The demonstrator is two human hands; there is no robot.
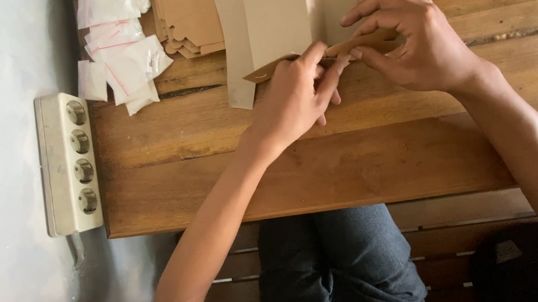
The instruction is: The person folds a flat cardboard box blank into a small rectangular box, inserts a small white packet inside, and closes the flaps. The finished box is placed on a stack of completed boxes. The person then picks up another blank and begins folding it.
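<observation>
Workpiece: one flat die-cut cardboard blank [288, 11], grey-beige on its upper face and brown along the folded near edge, with several scored panels and side tabs.
Position: it lies on the wooden table [331, 169], far side from the person, its near flap raised off the surface between both hands.
Left hand [296, 94]: thumb and forefinger pressed together, pinching the left part of the folded flap; remaining fingers curled beneath.
Right hand [415, 37]: fingers held close and bent over the right part of the flap, fingertips pressing it down; thumb hidden, so its grip cannot be told.
Stack: one pile of brown cardboard blanks [189, 10] just behind and left of the workpiece; number of sheets cannot be counted.
Bags: a loose heap of small clear plastic bags [118, 45] with red seal strips at the table's far left corner; exact count cannot be told.
Power strip: one white power strip [68, 163] with four round sockets, beside the table's left edge.
</observation>
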